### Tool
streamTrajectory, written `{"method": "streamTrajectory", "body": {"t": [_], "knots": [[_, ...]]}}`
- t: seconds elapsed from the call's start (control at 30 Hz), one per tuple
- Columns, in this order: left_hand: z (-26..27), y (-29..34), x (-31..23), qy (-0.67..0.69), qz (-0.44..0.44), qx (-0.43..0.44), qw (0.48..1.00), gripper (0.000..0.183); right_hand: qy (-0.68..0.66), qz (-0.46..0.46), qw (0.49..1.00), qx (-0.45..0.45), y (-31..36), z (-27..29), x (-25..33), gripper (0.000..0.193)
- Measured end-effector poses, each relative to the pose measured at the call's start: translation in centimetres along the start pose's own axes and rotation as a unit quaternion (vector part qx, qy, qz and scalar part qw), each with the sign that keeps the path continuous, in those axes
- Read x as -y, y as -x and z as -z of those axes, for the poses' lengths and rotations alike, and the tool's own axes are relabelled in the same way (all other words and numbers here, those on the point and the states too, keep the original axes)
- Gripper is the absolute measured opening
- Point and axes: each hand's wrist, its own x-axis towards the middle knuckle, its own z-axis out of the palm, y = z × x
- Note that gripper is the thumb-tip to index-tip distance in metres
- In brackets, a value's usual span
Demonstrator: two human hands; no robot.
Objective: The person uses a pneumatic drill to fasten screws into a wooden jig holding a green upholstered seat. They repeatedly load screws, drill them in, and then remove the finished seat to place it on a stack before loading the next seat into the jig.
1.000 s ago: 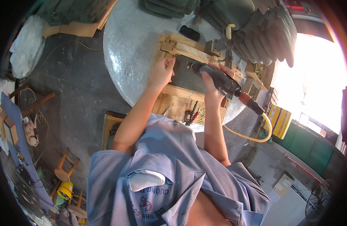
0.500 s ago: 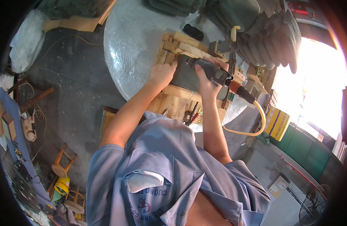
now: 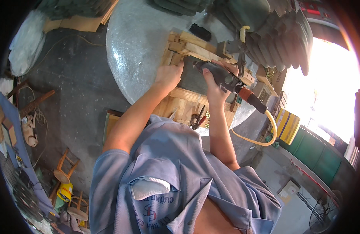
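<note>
While the round table [image 3: 127,50], shiny with clear film, spreads out in front of you, a wooden frame [image 3: 189,94] sits on it, and a dark board [image 3: 193,81] lies between the frame's rails. Over that board slants a black drill [image 3: 223,76], its yellow hose [image 3: 274,128] looping away on your right; I cannot tell whether the tip touches the board. Your right hand [image 3: 216,89] grips the drill's body, and your left hand [image 3: 169,75] is at the board's left end, fingers curled; whether they pinch anything is hidden. A small red-handled tool [image 3: 202,121] lies on the frame's near side.
</note>
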Motion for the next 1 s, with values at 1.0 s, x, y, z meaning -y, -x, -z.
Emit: {"method": "streamTrajectory", "body": {"t": [1.0], "knots": [[3.1,5.5,1.9,0.909,0.199,-0.153,0.332,0.056,0.031,0.039,0.999,0.016,-0.8,0.1,1.2,0.056]]}}
